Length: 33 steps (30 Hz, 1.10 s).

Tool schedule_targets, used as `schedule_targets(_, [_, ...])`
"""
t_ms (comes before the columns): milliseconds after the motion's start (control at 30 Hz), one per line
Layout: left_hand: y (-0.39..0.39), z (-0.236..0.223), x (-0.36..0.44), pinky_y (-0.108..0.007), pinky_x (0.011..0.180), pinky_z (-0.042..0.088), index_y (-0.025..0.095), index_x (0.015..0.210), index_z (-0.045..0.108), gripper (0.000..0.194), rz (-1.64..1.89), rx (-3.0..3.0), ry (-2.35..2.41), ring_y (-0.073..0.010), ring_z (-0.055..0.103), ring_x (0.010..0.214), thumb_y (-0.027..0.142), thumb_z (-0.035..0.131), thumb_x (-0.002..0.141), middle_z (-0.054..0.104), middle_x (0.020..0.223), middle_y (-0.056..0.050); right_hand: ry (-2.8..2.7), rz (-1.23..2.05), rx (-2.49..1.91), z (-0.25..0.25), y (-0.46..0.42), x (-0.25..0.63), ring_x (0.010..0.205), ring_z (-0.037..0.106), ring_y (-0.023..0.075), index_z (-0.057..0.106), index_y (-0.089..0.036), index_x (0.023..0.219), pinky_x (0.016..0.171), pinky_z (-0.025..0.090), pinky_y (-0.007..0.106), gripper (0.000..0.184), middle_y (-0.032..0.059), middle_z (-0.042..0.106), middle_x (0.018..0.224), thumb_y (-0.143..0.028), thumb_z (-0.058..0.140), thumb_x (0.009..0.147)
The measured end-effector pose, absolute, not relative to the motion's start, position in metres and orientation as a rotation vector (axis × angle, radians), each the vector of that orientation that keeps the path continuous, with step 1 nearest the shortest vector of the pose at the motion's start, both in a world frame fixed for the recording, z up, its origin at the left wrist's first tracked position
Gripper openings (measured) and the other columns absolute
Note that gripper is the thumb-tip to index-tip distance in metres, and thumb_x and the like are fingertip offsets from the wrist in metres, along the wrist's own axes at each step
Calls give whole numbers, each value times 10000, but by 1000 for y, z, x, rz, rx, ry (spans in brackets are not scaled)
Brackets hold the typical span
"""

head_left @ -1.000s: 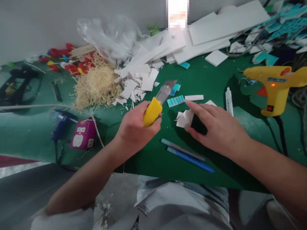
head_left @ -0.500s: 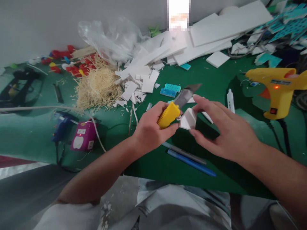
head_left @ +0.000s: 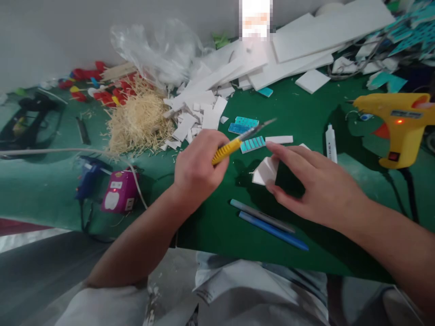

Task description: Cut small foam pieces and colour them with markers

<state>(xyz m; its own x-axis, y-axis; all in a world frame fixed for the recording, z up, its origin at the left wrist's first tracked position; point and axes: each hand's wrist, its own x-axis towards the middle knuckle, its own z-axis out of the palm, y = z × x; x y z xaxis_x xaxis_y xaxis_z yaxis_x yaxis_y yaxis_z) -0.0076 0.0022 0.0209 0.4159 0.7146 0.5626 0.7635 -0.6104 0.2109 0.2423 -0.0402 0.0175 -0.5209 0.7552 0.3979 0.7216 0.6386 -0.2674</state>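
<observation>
My left hand (head_left: 200, 163) is closed around the yellow handle of a utility knife (head_left: 228, 151), its blade pointing up and to the right. Between the thumb and fingers of my right hand (head_left: 316, 185) sits a small folded-looking white foam piece (head_left: 264, 172), with a shred hanging at its left edge. The knife is apart from the foam piece. Just beyond lie a blue striped piece (head_left: 253, 145), a thin white strip (head_left: 279, 139) and two blue patterned pieces (head_left: 243, 126). A grey pen (head_left: 261, 216) and a blue pen (head_left: 273, 231) lie nearer to me.
A yellow glue gun (head_left: 396, 127) with a lit red light stands at right, beside a white tube (head_left: 331, 144). White foam sheets (head_left: 326, 34) and scraps fill the back. Wood shavings (head_left: 139, 120), a purple power adapter (head_left: 119, 192) and a blue glue gun (head_left: 89, 176) are at left.
My left hand has drawn back left from the foam piece and turned the knife, so its blade now shows edge-on. The blue striped piece has come into view. My right hand still holds the foam.
</observation>
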Motion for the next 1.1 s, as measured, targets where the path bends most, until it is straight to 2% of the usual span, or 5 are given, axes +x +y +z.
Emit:
schedule_targets(133, [17,13,-20,-309,817,554,239,1053,611,172,-839,-2494,-1426,-216,709,968,170,683,912,732,1065,-35,-2466,33,-1186,14,-38,241,1013,730,320,651,-29,1340,861,603,454,500,198,766,1152,-356,607,964])
schedule_targets(367, [7,25,-19,-313,797,558,243,1067,607,107,-902,-2481,-1422,-194,690,873,242,653,970,707,966,-26,-2507,0,-1183,8,-35,248,1071,692,353,740,-42,1238,841,600,489,406,212,758,1175,-166,564,895])
schedule_targets(733, [-16,36,-7,-321,950,601,242,1329,589,408,-908,-2579,-1545,-209,729,1056,137,587,935,741,1214,-58,-2475,-35,-1309,6,-34,253,1027,676,318,764,-190,1073,798,548,453,257,141,762,1111,-363,640,930])
schedule_targets(933, [-35,56,-8,-249,802,614,264,1377,615,399,-727,-2719,-1442,-169,768,936,162,601,992,795,1131,-11,-2456,-48,-1297,6,-34,253,1002,687,308,751,-183,961,785,521,436,217,136,764,1051,-379,658,948])
schedule_targets(1100, [-51,69,-11,-237,591,544,241,1425,576,403,-429,-2852,-1373,-128,759,778,172,535,1030,797,1095,4,-2460,-110,-1288,7,-35,253,1015,685,324,723,-112,1189,781,517,430,354,160,772,1127,-359,667,942])
